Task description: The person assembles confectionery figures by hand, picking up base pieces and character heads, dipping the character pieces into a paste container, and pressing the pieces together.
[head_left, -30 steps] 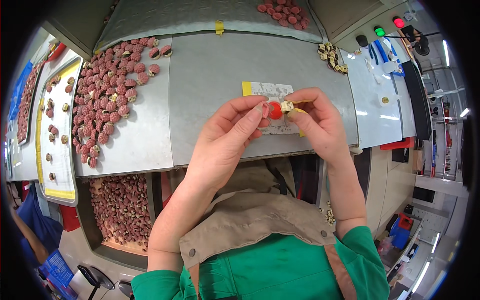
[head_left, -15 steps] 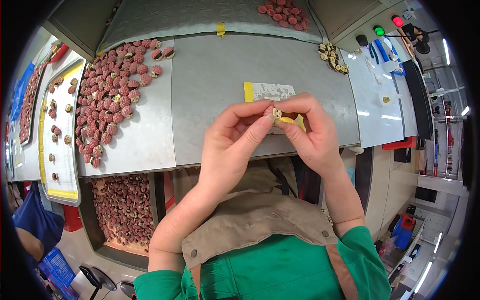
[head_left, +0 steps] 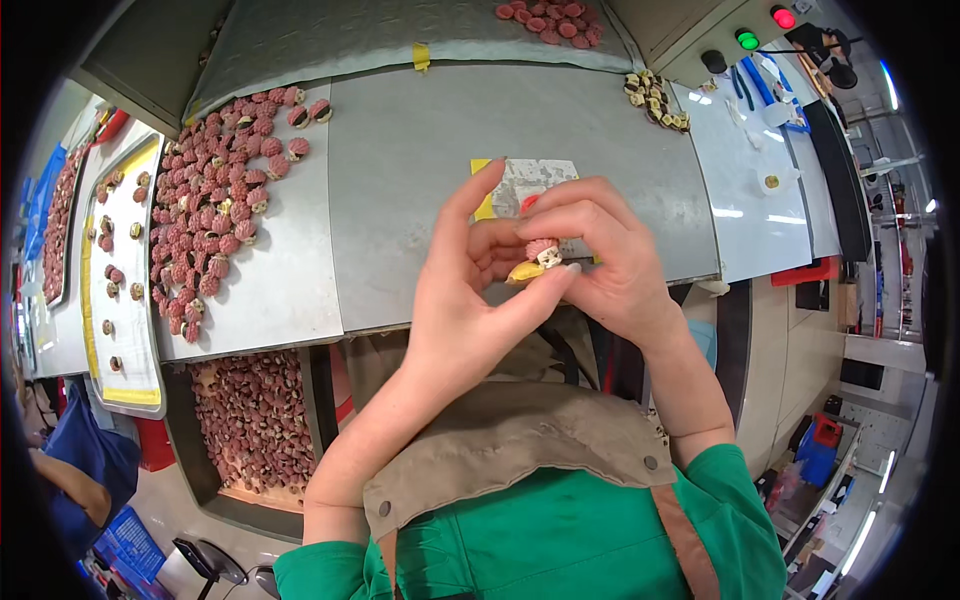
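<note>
Between my two hands is a small skull-like figure, cream with dark spots and a bumpy pink cap. My right hand grips it, fingers curled over the cap and thumb at its side. My left hand steadies it from the left, thumb along its underside, index finger stretched upward and the other fingers curled. A small yellow piece sits against the figure by my left fingers; whether it is attached I cannot tell. Just beyond my right fingertips shows a small red round spot.
Many pink-capped figures lie heaped on the left of the grey tabletop. A white tray stands farther left; a full drawer is below. Pink caps and cream-and-dark pieces lie behind. A speckled white plate lies beyond my hands.
My hands have come slightly nearer and turned the figure, so its pink cap faces up. My left index finger has lifted off and points away. The yellow piece now shows left of the figure.
</note>
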Available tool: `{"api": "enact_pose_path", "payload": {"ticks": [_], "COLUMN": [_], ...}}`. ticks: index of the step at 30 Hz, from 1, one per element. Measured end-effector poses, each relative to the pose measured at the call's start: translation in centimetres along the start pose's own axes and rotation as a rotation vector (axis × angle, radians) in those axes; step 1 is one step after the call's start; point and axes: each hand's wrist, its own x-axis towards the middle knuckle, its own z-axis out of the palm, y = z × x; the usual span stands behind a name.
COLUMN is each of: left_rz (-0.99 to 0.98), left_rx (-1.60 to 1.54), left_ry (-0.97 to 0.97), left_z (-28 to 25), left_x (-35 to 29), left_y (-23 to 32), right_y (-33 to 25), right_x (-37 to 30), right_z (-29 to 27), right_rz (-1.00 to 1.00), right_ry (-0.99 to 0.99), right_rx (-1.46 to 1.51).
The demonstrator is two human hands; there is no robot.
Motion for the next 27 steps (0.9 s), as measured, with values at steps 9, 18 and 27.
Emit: {"api": "enact_pose_path", "payload": {"ticks": [9, 18, 27], "left_rz": [0.039, 0.346, 0.022], "left_rx": [0.112, 0.918, 1.920], "left_ry": [0.061, 0.506, 0.924], "left_z": [0.6, -9.2, -31.1], "left_x": [0.3, 2.3, -1.7], "left_y": [-1.1, 4.1, 14.1], "right_y": [1.7, 4.9, 15.7], "right_x": [0.6, 0.6, -0.2], "right_z": [0.2, -5.9, -15.5], "right_rz": [-0.191, 0.036, 0.467], "right_ry": [0.068, 0.001, 0.302], "right_rx": [-0.104, -0.331, -0.637]}}
